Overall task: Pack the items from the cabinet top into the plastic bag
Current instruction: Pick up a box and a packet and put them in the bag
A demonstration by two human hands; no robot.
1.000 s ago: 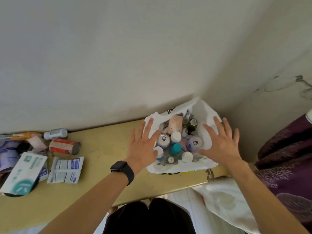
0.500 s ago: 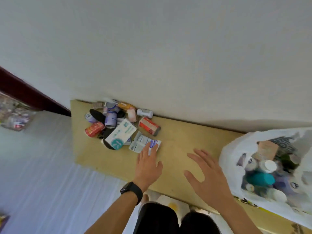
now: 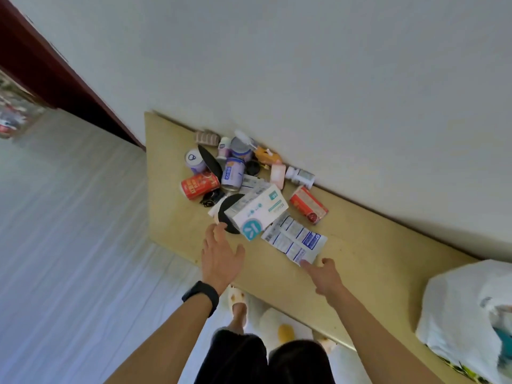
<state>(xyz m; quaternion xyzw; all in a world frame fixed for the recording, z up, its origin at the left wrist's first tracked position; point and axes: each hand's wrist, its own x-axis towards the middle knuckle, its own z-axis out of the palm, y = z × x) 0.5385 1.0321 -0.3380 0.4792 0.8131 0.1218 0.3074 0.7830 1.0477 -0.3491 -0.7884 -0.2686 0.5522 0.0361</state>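
a: left side status?
b: pile of items [image 3: 234, 173] bunched at the left end of the cabinet top [image 3: 360, 245], against the wall. red can [image 3: 199, 185] on its side at the pile's left edge. white box [image 3: 256, 214] with a teal logo lies over a black disc [image 3: 225, 217].
a: left hand?
b: left hand [image 3: 221, 256] flat, fingers straight and spread, tips at the disc's near edge. contact unclear. grasping nothing. black watch [image 3: 201, 296] on that wrist.
a: middle?
b: printed sachet [image 3: 295, 241] flat on the top, just right of the box. second red can [image 3: 309, 207] behind it, on its side. white bottle [image 3: 300, 176] by the wall.
a: right hand?
b: right hand [image 3: 324, 275] released, index finger straight on the sachet's near corner, thumb apart. nothing gripped.
a: bag?
b: plastic bag [image 3: 457, 309] far right on the same top, well apart from the pile. contents blurred.
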